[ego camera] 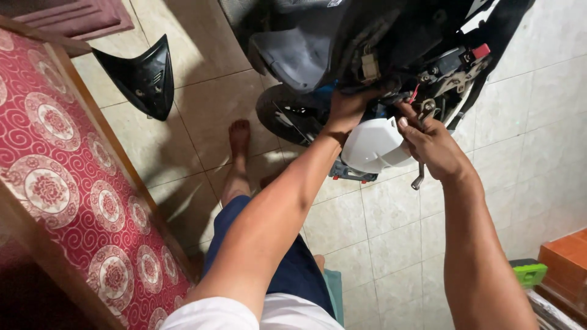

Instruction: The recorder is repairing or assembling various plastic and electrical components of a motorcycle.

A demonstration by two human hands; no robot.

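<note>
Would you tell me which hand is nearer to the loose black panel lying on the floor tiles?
Left. The left hand works inside the scooter, closer to the black panel; the right hand, gripping a wrench, is farther right.

A metal wrench (422, 146) (shaft hanging down) hangs upright beside the scooter's white front fender (373, 145).

pale tiled floor (391, 244), red patterned cushion (67, 183)

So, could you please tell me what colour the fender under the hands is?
White, seen best in the head view: the fender.
</note>
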